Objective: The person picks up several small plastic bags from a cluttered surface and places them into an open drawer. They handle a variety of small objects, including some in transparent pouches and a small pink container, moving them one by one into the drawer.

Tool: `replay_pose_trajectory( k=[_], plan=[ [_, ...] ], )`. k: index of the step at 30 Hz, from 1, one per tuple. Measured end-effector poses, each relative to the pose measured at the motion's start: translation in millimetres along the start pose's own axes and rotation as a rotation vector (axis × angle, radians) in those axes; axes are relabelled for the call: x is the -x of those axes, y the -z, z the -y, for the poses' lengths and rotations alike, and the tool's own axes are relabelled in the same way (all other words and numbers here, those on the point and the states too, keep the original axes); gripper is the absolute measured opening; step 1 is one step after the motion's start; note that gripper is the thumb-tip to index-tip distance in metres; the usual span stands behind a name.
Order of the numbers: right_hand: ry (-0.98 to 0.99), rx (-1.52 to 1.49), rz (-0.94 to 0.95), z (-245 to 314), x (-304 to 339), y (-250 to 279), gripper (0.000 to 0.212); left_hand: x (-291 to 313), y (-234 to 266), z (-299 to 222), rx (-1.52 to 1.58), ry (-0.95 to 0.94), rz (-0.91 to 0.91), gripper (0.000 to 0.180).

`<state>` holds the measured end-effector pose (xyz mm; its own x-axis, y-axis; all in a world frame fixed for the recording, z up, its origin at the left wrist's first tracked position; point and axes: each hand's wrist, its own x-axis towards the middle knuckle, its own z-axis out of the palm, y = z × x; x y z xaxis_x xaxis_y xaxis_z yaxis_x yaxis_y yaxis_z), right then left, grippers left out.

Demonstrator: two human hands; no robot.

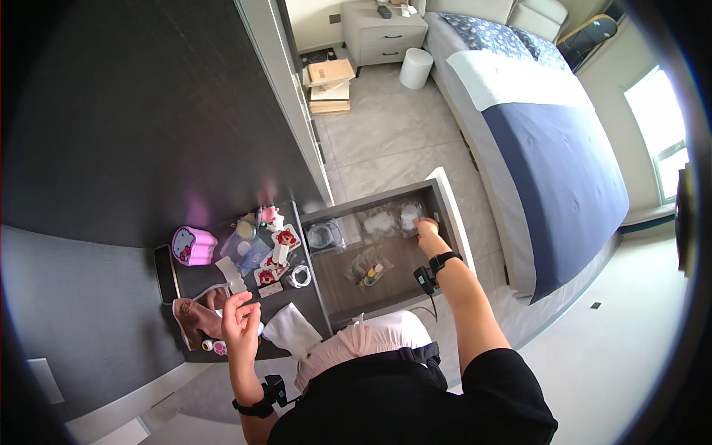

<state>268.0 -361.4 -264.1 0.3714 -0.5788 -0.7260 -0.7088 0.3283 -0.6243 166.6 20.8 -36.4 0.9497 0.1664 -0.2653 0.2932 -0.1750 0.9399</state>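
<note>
My right hand (pixel 429 236) reaches into the far right corner of an open drawer (pixel 356 293). Its fingers are closed at the edge of a small clear bag with white contents (pixel 409 216). Beside that lies another clear bag with white contents (pixel 380 223). A clear bag of small colourful pieces (pixel 369 272) rests nearer to me, and a coiled pale item in clear wrap (pixel 322 236) is at the left. My left hand (pixel 241 317) hovers over the desktop by a brown cloth (pixel 199 315), fingers loosely bent and apart, apparently holding nothing.
On the dark desktop are a pink-purple box (pixel 194 246), a phone (pixel 167 274), red-patterned cards (pixel 286 238), a coiled white cable (pixel 299 277) and a white cloth (pixel 294 330). Beyond the drawer stand a bed (pixel 556 185), a white bin (pixel 417 68) and stacked books (pixel 330 89).
</note>
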Motion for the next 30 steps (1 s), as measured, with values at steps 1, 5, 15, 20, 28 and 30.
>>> replay_pose_trajectory(
  k=[1, 5, 15, 20, 28, 30],
  plan=[
    [0.000, -0.003, -0.006, -8, -16, 2, 0.024, 0, -2, -3, 0.000, 0.007, 0.003, 0.032],
    [0.075, 0.125, -0.087, -9, -20, -5, 0.023, -3, -3, -2, -0.026, -0.004, 0.013, 0.032],
    [0.506, 0.820, -0.005, 9, 15, 10, 0.038, -12, -14, -7, -0.062, -0.039, 0.076, 0.035],
    [0.570, 0.823, 0.011, 4, 8, 9, 0.044, -11, -18, -8, -0.070, -0.065, 0.107, 0.036],
    [0.474, 0.688, -0.015, -10, -13, 1, 0.046, -3, -14, -3, -0.084, -0.049, 0.099, 0.037],
    [0.371, 0.550, 0.085, 7, 17, 2, 0.044, -1, -12, -2, -0.080, -0.045, 0.091, 0.037]
  ],
)
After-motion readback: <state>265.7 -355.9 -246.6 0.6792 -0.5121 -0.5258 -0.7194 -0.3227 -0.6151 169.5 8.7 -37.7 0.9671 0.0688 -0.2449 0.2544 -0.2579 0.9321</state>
